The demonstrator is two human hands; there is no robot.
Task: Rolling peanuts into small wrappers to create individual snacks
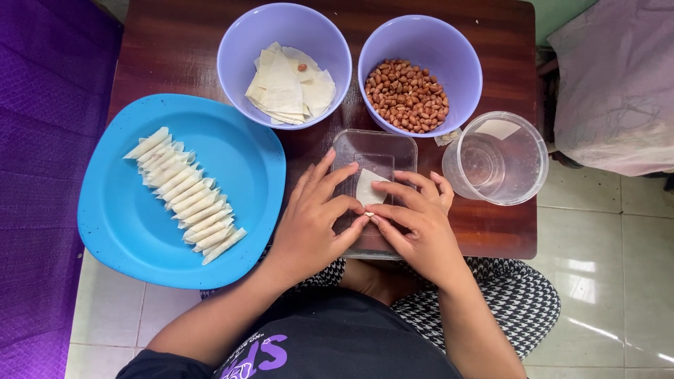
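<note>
Both the left hand (312, 221) and the right hand (414, 221) pinch the near tip of a small pale triangular dough wrapper (368, 187); its long axis seemingly runs away from the person, over a clear rectangular plastic tray (358, 144).

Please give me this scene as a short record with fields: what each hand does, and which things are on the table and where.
left hand: pinches the lower tip of a wrapper piece
right hand: pinches the same tip, fingertips meeting the left hand's
work surface: clear tray under the hands
blue plate: at the left, holds a row of rolled wrappers
left bowl: flat wrapper sheets, one peanut on top
right bowl: peanuts
clear cup: at the right of the tray, contents cannot be told
table: dark wood
</note>
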